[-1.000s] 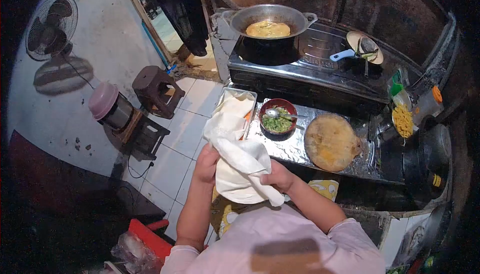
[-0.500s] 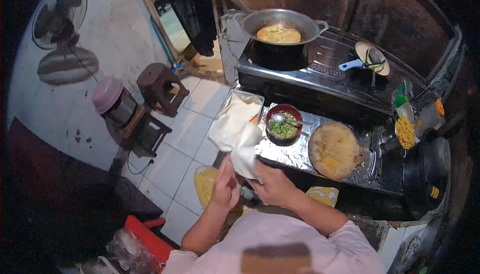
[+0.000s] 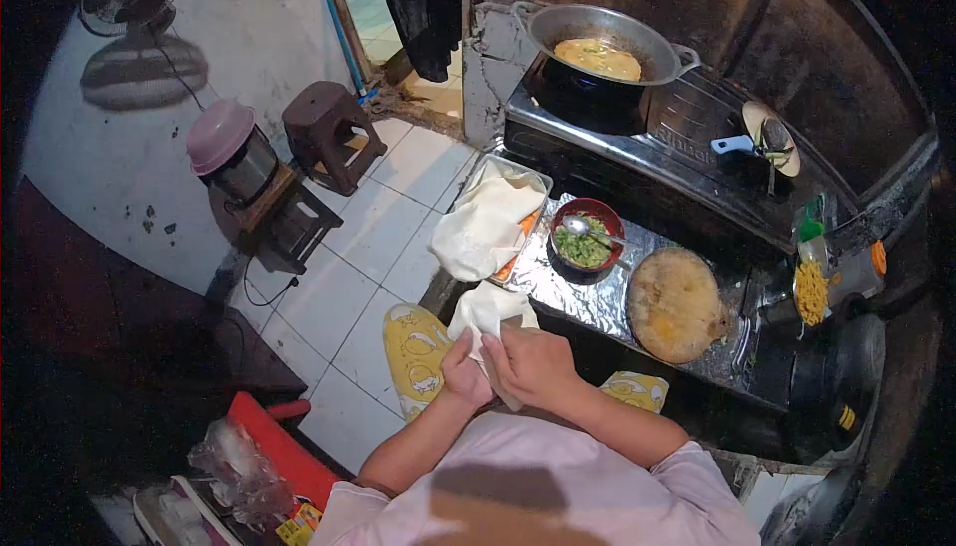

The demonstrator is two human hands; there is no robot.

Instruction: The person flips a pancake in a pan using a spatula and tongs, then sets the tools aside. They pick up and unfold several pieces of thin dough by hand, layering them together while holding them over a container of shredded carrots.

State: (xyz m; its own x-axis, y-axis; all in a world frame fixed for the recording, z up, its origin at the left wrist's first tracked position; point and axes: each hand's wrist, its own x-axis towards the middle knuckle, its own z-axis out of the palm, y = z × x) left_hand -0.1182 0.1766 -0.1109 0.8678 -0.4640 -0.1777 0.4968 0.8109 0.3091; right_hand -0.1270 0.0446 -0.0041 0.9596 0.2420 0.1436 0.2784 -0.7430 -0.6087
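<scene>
A thin white dough sheet (image 3: pixel 492 307) hangs bunched between my two hands, close to my body. My left hand (image 3: pixel 465 371) pinches its left side, while my right hand (image 3: pixel 535 359) is closed on its right side. Just beyond, a stack of similar dough sheets (image 3: pixel 490 219) drapes over a rectangular tray (image 3: pixel 547 186), with something orange underneath. To the right of that tray stands a dark red bowl (image 3: pixel 556 250) of chopped greens (image 3: pixel 586 249), a metal spoon (image 3: pixel 578 225) resting in it. A round wooden board (image 3: pixel 674 302) lies farther right.
On the stove (image 3: pixel 637 143), a wok (image 3: pixel 665 56) holds a yellow frying round (image 3: pixel 599 58). A blue-handled turner (image 3: pixel 734 145) lies at right, near a bag of yellow strips (image 3: pixel 810 292). Brown stool (image 3: pixel 324 113) and pink-lidded pot (image 3: pixel 221 136) stand left.
The dough sheet in my hands has come away from the stack, closer to my body, and is more bunched. My hands are nearer each other. The camera view has shifted.
</scene>
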